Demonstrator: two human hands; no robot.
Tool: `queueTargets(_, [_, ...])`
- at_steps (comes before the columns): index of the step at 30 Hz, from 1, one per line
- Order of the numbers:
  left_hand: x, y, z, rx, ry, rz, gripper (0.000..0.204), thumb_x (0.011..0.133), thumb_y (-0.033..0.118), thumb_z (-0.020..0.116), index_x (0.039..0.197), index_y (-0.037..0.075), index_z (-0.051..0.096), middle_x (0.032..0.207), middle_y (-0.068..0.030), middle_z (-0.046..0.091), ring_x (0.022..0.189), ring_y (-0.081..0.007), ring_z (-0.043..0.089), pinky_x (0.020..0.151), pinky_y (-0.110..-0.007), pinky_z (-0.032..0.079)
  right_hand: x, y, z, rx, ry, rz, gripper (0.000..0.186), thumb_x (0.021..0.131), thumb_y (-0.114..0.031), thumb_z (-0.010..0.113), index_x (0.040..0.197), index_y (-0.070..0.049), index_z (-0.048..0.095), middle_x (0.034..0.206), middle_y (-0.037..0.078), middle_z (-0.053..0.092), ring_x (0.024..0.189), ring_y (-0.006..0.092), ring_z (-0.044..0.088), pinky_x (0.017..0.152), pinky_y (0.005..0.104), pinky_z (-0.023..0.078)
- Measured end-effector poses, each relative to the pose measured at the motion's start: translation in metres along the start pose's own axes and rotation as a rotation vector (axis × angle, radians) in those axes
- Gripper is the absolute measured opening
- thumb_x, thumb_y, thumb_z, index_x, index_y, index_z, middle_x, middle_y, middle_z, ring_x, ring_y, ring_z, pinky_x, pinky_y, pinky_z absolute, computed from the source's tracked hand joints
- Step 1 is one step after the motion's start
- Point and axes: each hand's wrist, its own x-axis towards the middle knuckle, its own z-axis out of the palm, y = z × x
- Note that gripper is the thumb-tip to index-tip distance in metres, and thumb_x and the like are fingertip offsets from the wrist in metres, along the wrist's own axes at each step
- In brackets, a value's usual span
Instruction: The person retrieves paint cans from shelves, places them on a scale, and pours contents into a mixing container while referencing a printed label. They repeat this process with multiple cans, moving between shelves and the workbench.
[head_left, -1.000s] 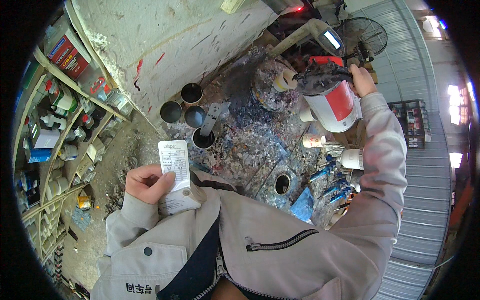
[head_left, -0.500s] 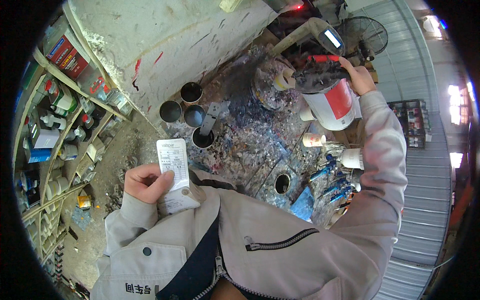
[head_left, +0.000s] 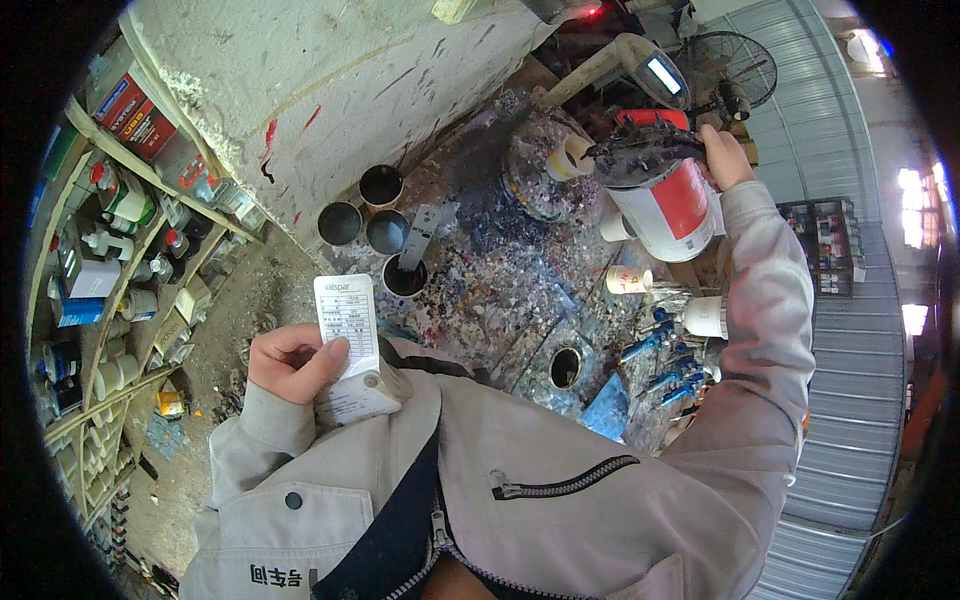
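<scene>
My left hand (head_left: 295, 365) is closed on a white printed slip booklet (head_left: 350, 345) against my jacket, thumb on its face. My right hand (head_left: 727, 160) grips the dark, paint-caked top of a white and red can (head_left: 660, 215), which tilts leftward above a cream cup (head_left: 565, 158). The cup rests on a paint-crusted round platform (head_left: 530, 195) beside a post with a lit display (head_left: 660, 78). Four cups of dark or grey contents (head_left: 340, 225) stand left of centre, one with a perforated strip (head_left: 418, 235) in it.
Shelves of containers (head_left: 140, 320) run down the left beside a concrete block (head_left: 330, 90). Blue-handled guns (head_left: 665, 335), white cups (head_left: 628, 280) and a blue sheet (head_left: 605, 410) lie on the messy bench (head_left: 480, 300). A wire fan (head_left: 735, 70) and corrugated wall (head_left: 830, 420) are at right.
My right hand shifted slightly up and left on the can half a second ago and is now back near its earlier position. My left hand with the booklet has risen very slightly.
</scene>
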Motion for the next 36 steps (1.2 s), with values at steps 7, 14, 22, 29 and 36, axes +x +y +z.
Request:
queueTargets(7, [0.001, -0.001, 0.001, 0.006, -0.006, 0.001, 0.011, 0.086, 0.004, 0.071, 0.093, -0.004, 0.073, 0.081, -0.0065, 0.072, 0.069, -0.0083, 0.063, 0.063, -0.022, 0.049, 0.000, 0.002, 0.002, -0.114, 0.028, -0.061, 0.076, 0.087, -0.065, 0.051, 0.077, 0.009, 0.066, 0.065, 0.022, 0.060, 0.062, 0.0309, 0.060, 0.073, 0.0444, 0.045])
queueTargets(14, [0.000, -0.001, 0.002, -0.044, -0.021, -0.013, 0.012, 0.086, 0.004, 0.072, 0.095, -0.004, 0.073, 0.084, -0.0070, 0.072, 0.071, -0.0084, 0.063, 0.063, -0.022, 0.049, -0.010, -0.011, 0.003, -0.011, 0.010, 0.096, 0.087, 0.078, -0.079, 0.057, 0.068, 0.007, 0.067, 0.061, 0.017, 0.058, 0.062, 0.0263, 0.058, 0.075, 0.0407, 0.046])
queueTargets(22, [0.002, -0.006, -0.002, -0.020, -0.030, 0.007, 0.013, 0.086, 0.003, 0.072, 0.097, -0.004, 0.074, 0.086, -0.0088, 0.073, 0.073, -0.0097, 0.065, 0.066, -0.023, 0.051, -0.012, -0.014, 0.004, 0.029, -0.023, 0.116, 0.078, 0.080, -0.076, 0.058, 0.063, 0.000, 0.064, 0.051, 0.004, 0.049, 0.046, 0.0161, 0.045, 0.051, 0.0335, 0.036])
queueTargets(29, [0.001, -0.010, -0.004, -0.027, -0.037, 0.050, 0.012, 0.086, 0.002, 0.071, 0.096, -0.004, 0.073, 0.085, -0.0079, 0.073, 0.072, -0.0094, 0.065, 0.065, -0.023, 0.051, -0.005, -0.003, 0.005, 0.060, -0.013, 0.032, 0.069, 0.087, -0.060, 0.052, 0.068, 0.005, 0.063, 0.055, 0.011, 0.055, 0.051, 0.0228, 0.054, 0.058, 0.0401, 0.040])
queueTargets(36, [-0.002, -0.005, 0.000, -0.033, -0.001, 0.012, 0.012, 0.086, 0.007, 0.071, 0.094, -0.001, 0.073, 0.082, -0.0063, 0.072, 0.069, -0.0090, 0.063, 0.062, -0.024, 0.049, 0.007, 0.012, 0.007, 0.017, 0.017, 0.011, 0.062, 0.088, -0.051, 0.048, 0.073, 0.008, 0.061, 0.061, 0.017, 0.057, 0.059, 0.0269, 0.057, 0.064, 0.0433, 0.041])
